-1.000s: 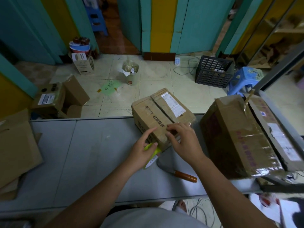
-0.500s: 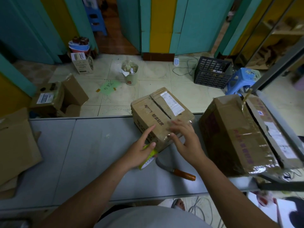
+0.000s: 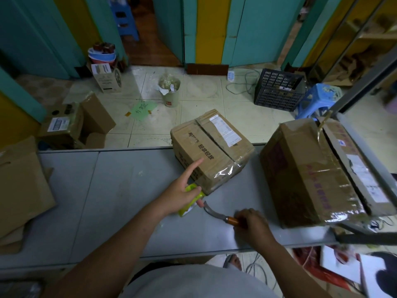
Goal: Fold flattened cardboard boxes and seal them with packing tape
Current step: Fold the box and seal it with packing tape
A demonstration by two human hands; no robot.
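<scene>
Cardboard box [image 3: 211, 151] sits taped; right hand [image 3: 252, 224] half covers knife handle [image 3: 233, 220].

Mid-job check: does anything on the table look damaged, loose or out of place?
The clear packing tape on the small brown cardboard box lies wrinkled at its near edge, not flat. On the large brown cardboard box, a loose tape strip sticks up from the top seam.
</scene>
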